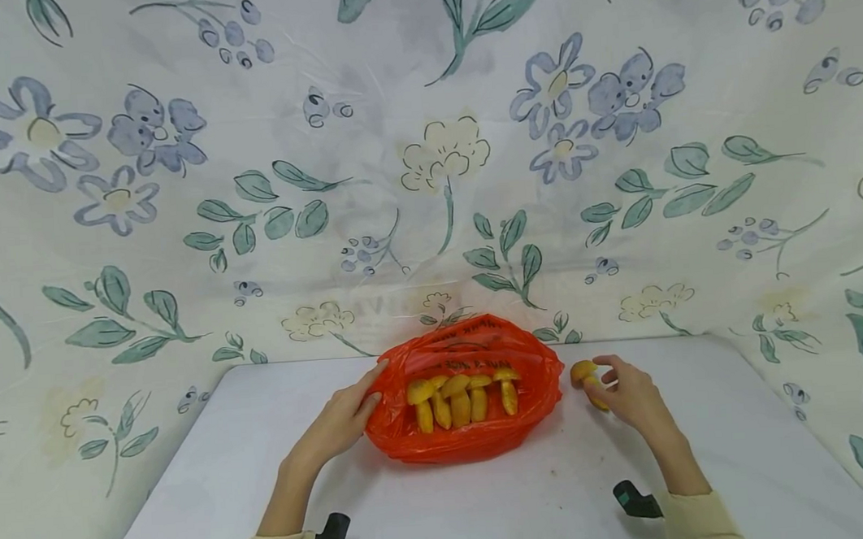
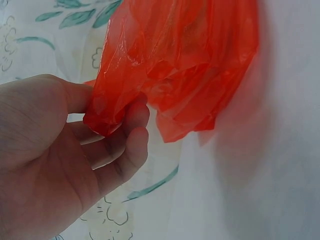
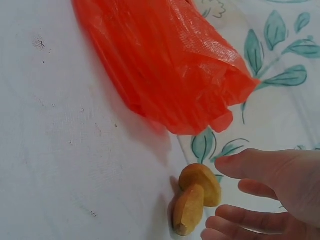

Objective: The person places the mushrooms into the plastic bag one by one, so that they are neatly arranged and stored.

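A red plastic bag (image 1: 470, 451) lies on the white table with its mouth spread toward me. Inside it several yellow-brown mushrooms (image 1: 459, 406) are lined up side by side, caps toward the back. My left hand (image 1: 344, 412) pinches the bag's left edge; in the left wrist view the red film (image 2: 175, 65) passes between thumb and fingers. To the right of the bag, one more mushroom (image 3: 189, 212) lies on the table. My right hand (image 1: 631, 391) is beside it, thumb and fingers spread apart around its side, with nothing gripped in the right wrist view.
The white tabletop (image 1: 488, 511) carries a few small dark specks near the front. A floral cloth (image 1: 445, 244) hangs behind the table and down both sides. Dark wrist mounts (image 1: 637, 500) stick out at both cuffs.
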Demonstrator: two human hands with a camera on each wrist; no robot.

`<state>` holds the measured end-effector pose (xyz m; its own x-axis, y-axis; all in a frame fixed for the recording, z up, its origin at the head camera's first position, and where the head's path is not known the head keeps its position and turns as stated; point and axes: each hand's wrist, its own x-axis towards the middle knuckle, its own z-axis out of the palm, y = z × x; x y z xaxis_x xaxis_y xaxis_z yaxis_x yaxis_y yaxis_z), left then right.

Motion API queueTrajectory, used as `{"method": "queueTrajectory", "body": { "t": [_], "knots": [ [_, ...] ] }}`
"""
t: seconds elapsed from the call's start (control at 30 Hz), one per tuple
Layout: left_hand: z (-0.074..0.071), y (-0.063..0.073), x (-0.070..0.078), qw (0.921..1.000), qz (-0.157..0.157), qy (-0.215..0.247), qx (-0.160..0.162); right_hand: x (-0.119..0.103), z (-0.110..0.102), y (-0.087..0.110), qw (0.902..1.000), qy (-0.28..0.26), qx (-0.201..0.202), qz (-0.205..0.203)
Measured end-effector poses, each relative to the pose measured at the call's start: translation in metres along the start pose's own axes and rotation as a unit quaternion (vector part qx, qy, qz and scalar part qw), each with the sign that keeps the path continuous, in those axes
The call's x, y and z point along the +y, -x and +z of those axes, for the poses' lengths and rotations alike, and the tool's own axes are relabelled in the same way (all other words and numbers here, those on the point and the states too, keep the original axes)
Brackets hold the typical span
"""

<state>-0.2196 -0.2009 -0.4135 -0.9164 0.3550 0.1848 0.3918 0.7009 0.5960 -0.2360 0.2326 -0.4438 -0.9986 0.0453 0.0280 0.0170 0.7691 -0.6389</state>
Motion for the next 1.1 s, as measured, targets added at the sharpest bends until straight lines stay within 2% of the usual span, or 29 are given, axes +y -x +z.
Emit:
{"method": "queueTrajectory", "body": {
  "t": [0.43, 1.1],
  "knots": [
    [-0.0017, -0.001, -0.0006, 1.0, 0.002, 0.003, -0.006, 0.0027, 0.0011, -0.0005, 0.9997, 0.002, -0.011, 0.022],
    [-0.0012, -0.0008, -0.0001, 1.0, 0.001, 0.006, -0.005, 0.0076, 0.0085, -0.0033, 0.9993, 0.007, -0.021, 0.03]
  ]
}}
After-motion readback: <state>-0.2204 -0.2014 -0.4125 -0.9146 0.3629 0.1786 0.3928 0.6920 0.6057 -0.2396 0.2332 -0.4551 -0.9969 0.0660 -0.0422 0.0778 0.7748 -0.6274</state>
